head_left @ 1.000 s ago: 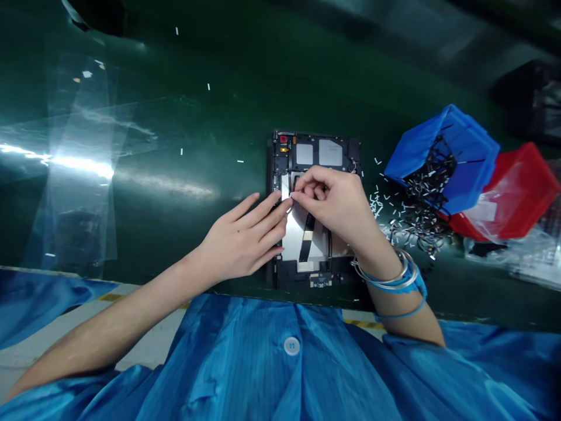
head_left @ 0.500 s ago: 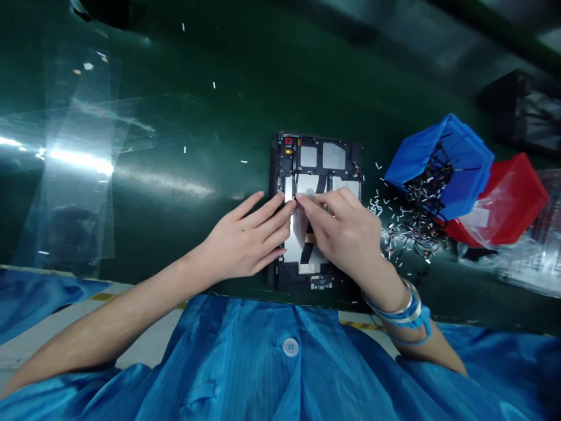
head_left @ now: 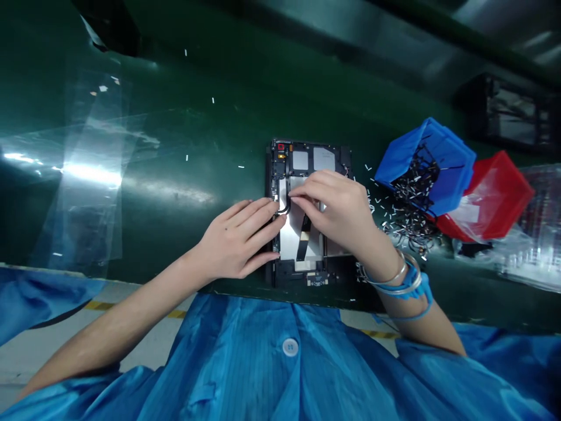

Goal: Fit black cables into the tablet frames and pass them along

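An opened tablet-like device [head_left: 287, 242] lies on the green table in front of me, with silver battery panels and black frame parts showing. A thin black cable [head_left: 288, 206] runs down its left side and bends toward the left edge. My right hand [head_left: 339, 204] reaches over the device from the right, thumb and forefinger pinched at this cable. Stretched flat, my left hand [head_left: 239, 240] rests its fingertips on the device's left edge, beside the cable's bend. A black flat ribbon [head_left: 302, 245] crosses the silver panel below my right hand.
At the right, a tipped blue bin [head_left: 456, 175] spills black cables [head_left: 414, 202] and small white strips. Behind it leans a red bin [head_left: 504, 196] with clear plastic in it. Clear plastic sheets [head_left: 92, 204] lie at the left. Dark objects [head_left: 109, 26] stand farther back.
My right hand has shifted slightly up, and its fingers have parted from my left fingertips. More of the black cable's bend now shows between the hands. The whole view has shifted a little.
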The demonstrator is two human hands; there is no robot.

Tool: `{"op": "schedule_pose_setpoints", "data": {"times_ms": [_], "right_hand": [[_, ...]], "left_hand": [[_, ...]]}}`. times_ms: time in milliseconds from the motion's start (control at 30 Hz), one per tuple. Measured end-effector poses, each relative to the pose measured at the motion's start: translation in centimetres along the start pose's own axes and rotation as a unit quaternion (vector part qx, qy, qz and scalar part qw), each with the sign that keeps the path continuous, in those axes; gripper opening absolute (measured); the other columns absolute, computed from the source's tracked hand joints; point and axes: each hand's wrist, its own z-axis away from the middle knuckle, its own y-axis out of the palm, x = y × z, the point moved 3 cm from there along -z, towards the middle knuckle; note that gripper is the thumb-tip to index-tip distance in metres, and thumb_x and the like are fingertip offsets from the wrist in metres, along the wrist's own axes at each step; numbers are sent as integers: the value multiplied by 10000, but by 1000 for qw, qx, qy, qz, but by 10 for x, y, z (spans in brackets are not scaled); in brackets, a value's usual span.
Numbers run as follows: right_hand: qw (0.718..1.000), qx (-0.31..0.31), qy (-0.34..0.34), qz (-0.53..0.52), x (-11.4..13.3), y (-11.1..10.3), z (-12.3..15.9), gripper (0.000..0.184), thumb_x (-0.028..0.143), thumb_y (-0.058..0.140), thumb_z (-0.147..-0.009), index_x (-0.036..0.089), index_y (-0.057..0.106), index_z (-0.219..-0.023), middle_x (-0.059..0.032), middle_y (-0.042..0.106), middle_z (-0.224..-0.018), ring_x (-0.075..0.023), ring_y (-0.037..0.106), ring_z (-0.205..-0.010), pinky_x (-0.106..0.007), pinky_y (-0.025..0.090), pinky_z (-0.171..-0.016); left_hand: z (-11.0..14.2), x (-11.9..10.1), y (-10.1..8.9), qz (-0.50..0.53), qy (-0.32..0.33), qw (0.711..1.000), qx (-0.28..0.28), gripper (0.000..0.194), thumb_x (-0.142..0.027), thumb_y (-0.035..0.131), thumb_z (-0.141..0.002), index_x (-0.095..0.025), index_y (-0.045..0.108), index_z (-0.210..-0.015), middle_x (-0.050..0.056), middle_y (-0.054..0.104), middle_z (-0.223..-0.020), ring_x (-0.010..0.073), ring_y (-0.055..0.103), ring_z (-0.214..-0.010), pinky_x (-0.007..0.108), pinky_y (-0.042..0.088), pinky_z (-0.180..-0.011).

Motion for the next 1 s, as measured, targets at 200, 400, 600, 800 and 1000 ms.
{"op": "schedule_pose_setpoints", "data": {"times_ms": [200, 400, 600, 800, 1000], "right_hand": [[999, -26, 10, -27, 0, -16, 1, 186, 227, 533, -894, 198, 672, -774, -31, 671, -777, -166, 609, -769, -297, 452, -667], [982, -74, 175, 16, -12, -51, 67, 153, 293, 563, -892, 219, 697, -900, -28, 686, -782, -139, 596, -647, -260, 429, -540], [936, 8, 319, 148, -6, -28, 125, 442, 504, 476, -904, 158, 703, -1058, -9, 604, -510, -143, 509, -418, -245, 290, -435], [935, 4, 350, -60, 5, -18, 110, 484, 521, 455, -899, 145, 680, -1106, 40, 528, -481, -118, 479, -414, -240, 349, -464], [896, -124, 299, -304, 3, -36, 97, 459, 396, 474, -903, 164, 571, -1287, 24, 627, -658, -95, 524, -525, -224, 430, -508]], "left_hand": [[15, 12, -29, -34, -138, 973, -180, 346, -78, 580, -840, -237, 588, -1148, 34, 648, -899, 190, 639, -848, 323, 533, -749], [27, 30, -37, -9, -300, 951, -80, 480, -76, 395, -904, -283, 444, -1334, 53, 391, -1469, 292, 318, -1389, 541, 333, -1095], [30, -34, 2, 38, -329, 944, 1, 506, -388, 516, -917, -236, 398, -1385, 145, 413, -1463, 374, 391, -1332, 619, 376, -1018], [26, -55, 8, 303, -429, 849, -61, 569, -396, 557, -901, -255, 381, -1423, 124, 475, -1403, 304, 493, -1253, 499, 511, -961], [-21, 27, -1, 560, -496, 644, -160, 672, -229, 700, -747, -211, 451, -1371, 96, 633, -1126, 152, 642, -687, 239, 566, -469]]}}
